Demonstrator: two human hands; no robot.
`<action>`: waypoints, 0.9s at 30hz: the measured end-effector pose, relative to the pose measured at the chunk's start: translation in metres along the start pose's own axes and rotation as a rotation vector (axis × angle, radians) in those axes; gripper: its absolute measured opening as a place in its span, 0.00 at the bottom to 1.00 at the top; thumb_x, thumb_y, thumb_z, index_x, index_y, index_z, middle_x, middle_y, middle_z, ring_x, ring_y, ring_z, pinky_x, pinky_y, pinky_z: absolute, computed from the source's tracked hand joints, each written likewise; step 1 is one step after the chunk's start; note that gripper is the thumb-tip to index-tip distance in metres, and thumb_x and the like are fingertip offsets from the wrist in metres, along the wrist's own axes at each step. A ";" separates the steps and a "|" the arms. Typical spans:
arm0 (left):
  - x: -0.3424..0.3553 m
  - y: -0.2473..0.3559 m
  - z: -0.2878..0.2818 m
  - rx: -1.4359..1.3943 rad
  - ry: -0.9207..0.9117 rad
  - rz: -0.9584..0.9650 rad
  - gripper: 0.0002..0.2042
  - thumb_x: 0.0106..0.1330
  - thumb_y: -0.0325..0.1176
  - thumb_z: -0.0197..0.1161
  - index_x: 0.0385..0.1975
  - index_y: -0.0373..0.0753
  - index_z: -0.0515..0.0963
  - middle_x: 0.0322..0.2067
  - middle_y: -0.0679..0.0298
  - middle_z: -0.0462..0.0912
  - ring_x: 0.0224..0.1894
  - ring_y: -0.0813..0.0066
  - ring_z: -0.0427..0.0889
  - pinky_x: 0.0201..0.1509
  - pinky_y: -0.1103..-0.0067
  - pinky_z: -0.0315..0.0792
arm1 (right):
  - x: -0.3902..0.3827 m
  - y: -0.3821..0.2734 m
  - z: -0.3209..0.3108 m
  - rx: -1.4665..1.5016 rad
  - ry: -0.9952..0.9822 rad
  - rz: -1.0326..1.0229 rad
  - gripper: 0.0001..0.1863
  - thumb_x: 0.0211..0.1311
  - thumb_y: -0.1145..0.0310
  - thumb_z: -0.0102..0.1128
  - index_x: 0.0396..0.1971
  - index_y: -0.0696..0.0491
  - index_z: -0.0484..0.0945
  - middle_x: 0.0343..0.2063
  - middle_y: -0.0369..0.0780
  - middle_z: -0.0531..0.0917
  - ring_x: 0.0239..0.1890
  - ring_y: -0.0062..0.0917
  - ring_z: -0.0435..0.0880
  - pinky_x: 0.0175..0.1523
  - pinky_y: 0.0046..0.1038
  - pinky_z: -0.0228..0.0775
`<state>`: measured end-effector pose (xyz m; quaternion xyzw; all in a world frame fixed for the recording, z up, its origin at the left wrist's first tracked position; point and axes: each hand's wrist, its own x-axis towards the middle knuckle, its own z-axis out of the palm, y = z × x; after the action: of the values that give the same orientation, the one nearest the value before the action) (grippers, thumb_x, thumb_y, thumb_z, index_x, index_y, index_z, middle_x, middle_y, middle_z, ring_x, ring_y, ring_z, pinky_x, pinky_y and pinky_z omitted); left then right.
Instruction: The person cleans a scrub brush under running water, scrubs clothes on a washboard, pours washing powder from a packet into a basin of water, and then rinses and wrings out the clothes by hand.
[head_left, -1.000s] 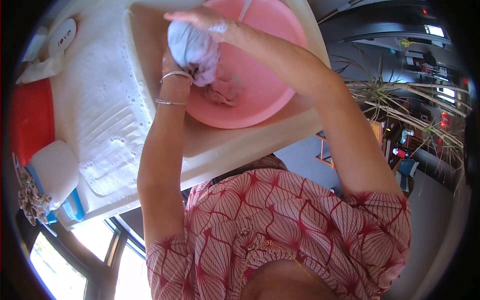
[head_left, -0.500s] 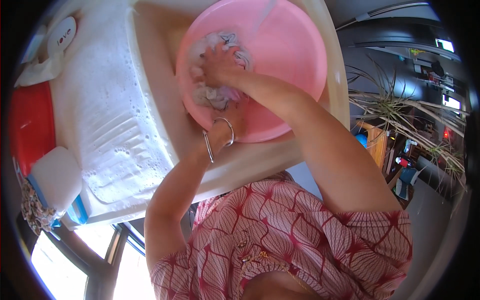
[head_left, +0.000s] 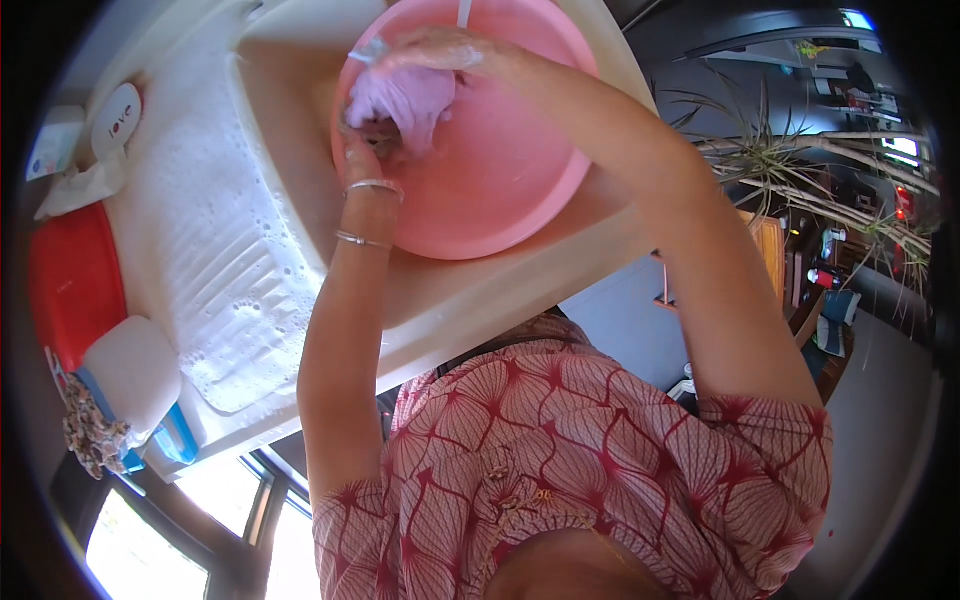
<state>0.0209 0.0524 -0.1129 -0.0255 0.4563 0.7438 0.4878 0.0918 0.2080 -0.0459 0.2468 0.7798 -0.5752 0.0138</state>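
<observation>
One view only: a wide fisheye camera worn on the person's head, facing steeply down along the body. The patterned red-and-white shirt [head_left: 600, 450] fills the lower centre of the frame, very near the lens. Both forearms rise from it toward the upper centre, where the pink basin [head_left: 500, 170] sits in a pale sink [head_left: 290, 150] at arm's length. The ribbed draining board [head_left: 220, 260] curves along the left of the frame. Straight edges bend near the dark circular rim. The right of the frame reaches far past the sink to a spiky plant [head_left: 770, 160] and the room beyond.
</observation>
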 end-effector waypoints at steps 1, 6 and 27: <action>-0.009 -0.014 0.041 0.032 0.043 -0.125 0.19 0.66 0.44 0.40 0.52 0.43 0.65 0.42 0.64 0.76 0.41 0.74 0.76 0.37 0.74 0.74 | -0.007 0.035 -0.043 -0.319 -0.158 -0.063 0.19 0.51 0.58 0.54 0.41 0.51 0.77 0.41 0.43 0.77 0.40 0.29 0.75 0.47 0.27 0.66; 0.027 -0.042 -0.051 0.711 0.125 0.082 0.20 0.65 0.44 0.44 0.47 0.34 0.69 0.39 0.57 0.78 0.38 0.69 0.78 0.37 0.74 0.75 | 0.019 0.008 -0.005 -1.084 -0.627 0.194 0.27 0.39 0.64 0.60 0.46 0.51 0.71 0.39 0.43 0.78 0.36 0.31 0.77 0.41 0.32 0.70; -0.116 0.099 0.080 -0.079 -0.160 -0.231 0.27 0.60 0.56 0.46 0.54 0.45 0.61 0.52 0.59 0.66 0.53 0.53 0.67 0.48 0.47 0.62 | -0.071 -0.136 -0.003 -0.068 -0.128 0.054 0.26 0.43 0.55 0.58 0.44 0.52 0.73 0.40 0.40 0.77 0.40 0.27 0.76 0.46 0.26 0.68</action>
<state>0.0396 0.0162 0.0545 -0.0378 0.3806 0.6997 0.6035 0.1009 0.1553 0.0976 0.2300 0.7893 -0.5625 0.0878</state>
